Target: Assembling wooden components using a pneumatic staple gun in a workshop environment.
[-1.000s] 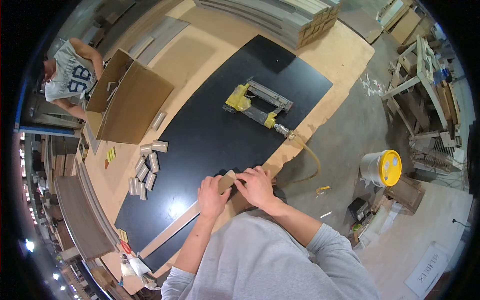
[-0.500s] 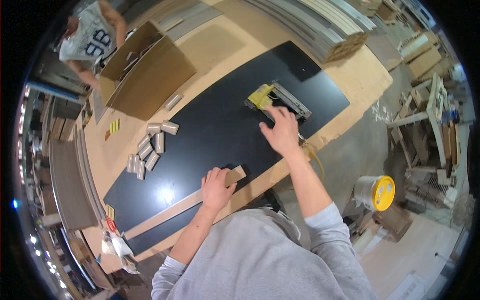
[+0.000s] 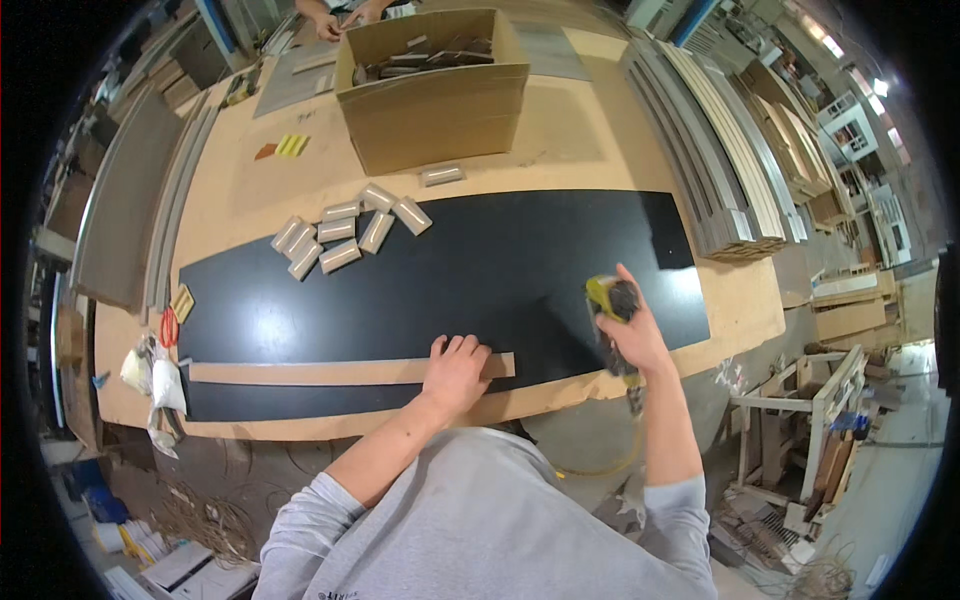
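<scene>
My left hand [image 3: 458, 378] grips a long, flat wooden strip [image 3: 310, 373] near its right end, with the fingers curled over its far edge. The strip lies along the near part of a black panel [image 3: 480, 270]. At the right, my right hand [image 3: 641, 335] is wrapped round a yellow-green and black nail gun [image 3: 603, 292], held over the panel. The nail gun's lower part is partly hidden by the hand. Several small tan blocks [image 3: 338, 229] lie in a loose group at the panel's far left edge. Another tan block [image 3: 442, 176] sits by itself beside the box.
An open cardboard box [image 3: 435, 125] holding dark pieces stands at the back. Stacked long boards [image 3: 700, 160] line the table's right side. Red-handled scissors [image 3: 169, 327] and white bags [image 3: 166, 388] are at the left edge. A yellow hose [image 3: 600, 471] hangs below the table. Another person's hands [image 3: 345, 18] show beyond the box.
My right hand has taken hold of the nail gun, which was lying on the panel, and lifted it. My left hand stays on the strip. The whole view has turned.
</scene>
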